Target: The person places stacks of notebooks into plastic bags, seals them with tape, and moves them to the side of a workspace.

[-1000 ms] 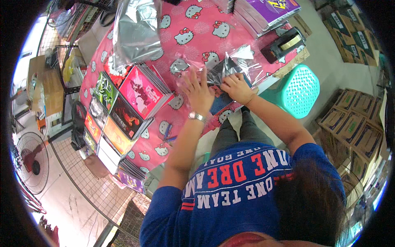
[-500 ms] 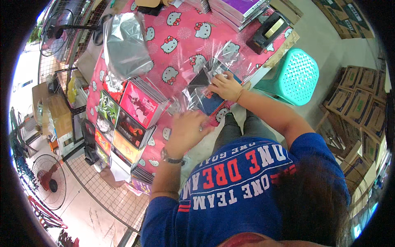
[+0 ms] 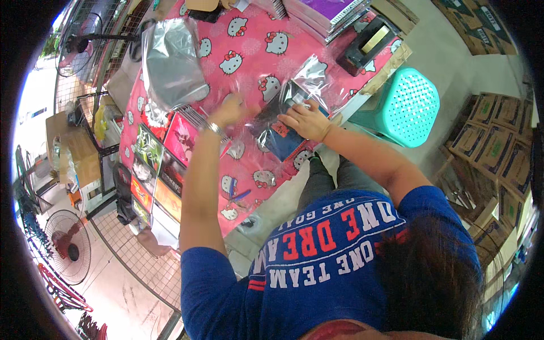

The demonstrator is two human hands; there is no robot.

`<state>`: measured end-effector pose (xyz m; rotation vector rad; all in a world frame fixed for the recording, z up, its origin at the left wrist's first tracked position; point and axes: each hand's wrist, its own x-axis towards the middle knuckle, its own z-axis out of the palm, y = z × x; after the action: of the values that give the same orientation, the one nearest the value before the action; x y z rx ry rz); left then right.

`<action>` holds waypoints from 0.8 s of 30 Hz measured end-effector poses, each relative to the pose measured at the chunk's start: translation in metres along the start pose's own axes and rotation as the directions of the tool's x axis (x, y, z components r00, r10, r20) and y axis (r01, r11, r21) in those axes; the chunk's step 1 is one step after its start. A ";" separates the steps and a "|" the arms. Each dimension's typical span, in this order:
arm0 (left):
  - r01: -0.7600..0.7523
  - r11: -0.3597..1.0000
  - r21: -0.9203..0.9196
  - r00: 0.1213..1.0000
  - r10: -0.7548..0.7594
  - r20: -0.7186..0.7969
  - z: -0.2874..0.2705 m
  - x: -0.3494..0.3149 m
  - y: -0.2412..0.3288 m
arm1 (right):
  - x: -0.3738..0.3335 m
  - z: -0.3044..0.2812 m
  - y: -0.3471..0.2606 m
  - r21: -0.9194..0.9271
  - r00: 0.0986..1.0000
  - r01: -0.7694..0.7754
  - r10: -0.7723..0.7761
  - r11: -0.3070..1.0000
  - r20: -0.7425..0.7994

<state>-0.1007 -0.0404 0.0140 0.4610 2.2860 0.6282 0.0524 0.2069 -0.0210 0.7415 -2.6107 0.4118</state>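
My right hand holds a dark blue notebook against the table, its fingers bent over the cover. Crinkled clear plastic film spreads around that notebook and beyond its far edge. My left hand, smeared by motion, is over the table between the notebook and the stacked pink-covered notebooks; whether it holds anything cannot be made out. A slim blue tool lies on the pink patterned tablecloth nearer to me, its kind unclear.
A pile of clear plastic sleeves lies at the far left. At the far right are purple spiral notebooks and a black tape dispenser. A turquoise stool stands by the table's right edge; cartons lie beyond. A fan is at the left.
My left hand has moved away from the notebook, left and farther over the table, uncovering the blue tool. The right hand stays on the notebook, shifted slightly left.
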 end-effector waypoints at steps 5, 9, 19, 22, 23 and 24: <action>0.146 0.972 0.183 0.924 -0.068 -0.375 -0.028 -0.017 -0.017 | 0.007 -0.004 -0.009 0.066 1.000 -0.002 0.001 0.998 0.007; 0.590 0.782 0.201 0.459 -0.120 -0.880 -0.078 -0.017 0.002 | 0.014 -0.010 -0.010 0.017 0.997 -0.016 0.015 1.000 0.072; 0.311 0.880 0.358 0.664 0.069 -0.745 0.045 -0.003 -0.026 | 0.009 -0.004 -0.008 0.089 0.995 -0.031 0.022 0.996 0.100; 0.301 0.940 0.163 0.842 -0.182 -0.507 0.010 0.014 -0.054 | 0.016 -0.010 -0.008 0.124 0.994 -0.020 0.007 0.992 0.106; 0.300 0.949 0.100 0.886 -0.239 -0.397 0.002 0.018 -0.049 | 0.015 -0.011 -0.008 0.123 0.994 -0.030 0.017 0.992 0.110; 0.213 0.957 0.195 0.866 -0.093 -0.491 -0.006 0.019 -0.044 | 0.014 -0.012 -0.008 0.123 0.993 -0.040 0.026 0.992 0.112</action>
<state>-0.1248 -0.0685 -0.0169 0.2453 2.8603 0.4101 0.0486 0.1989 -0.0031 0.7836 -2.7236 0.5632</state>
